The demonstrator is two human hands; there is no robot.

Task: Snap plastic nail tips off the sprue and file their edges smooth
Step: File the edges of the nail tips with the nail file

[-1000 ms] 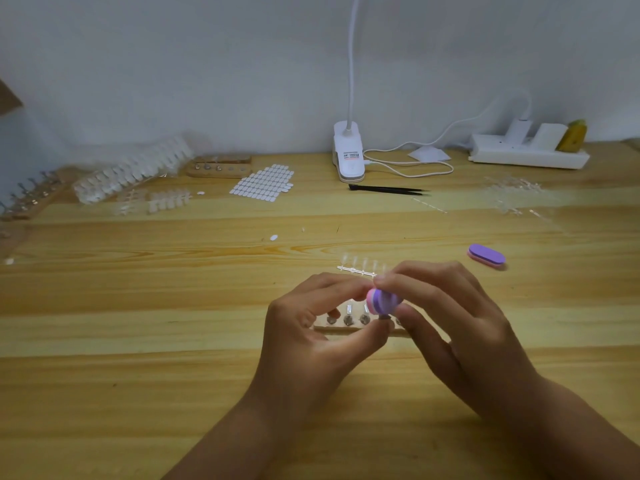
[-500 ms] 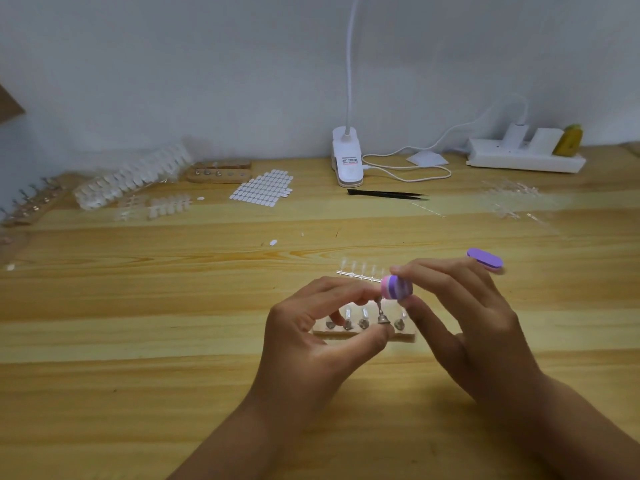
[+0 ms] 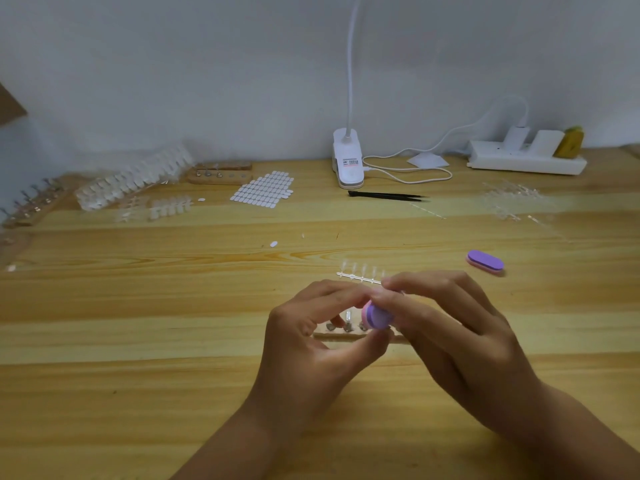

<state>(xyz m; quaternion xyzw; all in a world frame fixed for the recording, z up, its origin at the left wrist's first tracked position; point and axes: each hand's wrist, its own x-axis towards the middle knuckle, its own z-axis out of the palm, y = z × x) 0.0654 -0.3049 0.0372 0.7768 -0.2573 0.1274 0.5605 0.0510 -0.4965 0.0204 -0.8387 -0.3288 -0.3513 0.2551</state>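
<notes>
Nail tip being worked not visible. Likely hidden where left hand pinches thumb to forefinger against purple file block, but cannot tell whether it holds one. Right hand grips file block, fingers curled round it. Sprue, tips attached, lies on surface just beyond hands. Wooden holder beneath them. Spare file off to right. Step, as judged: filing an edge. Next move calls for turning tip, light strokes, then snapping another off sprue.

Purple/pink file, blk tweezers, wht lamp.
</notes>
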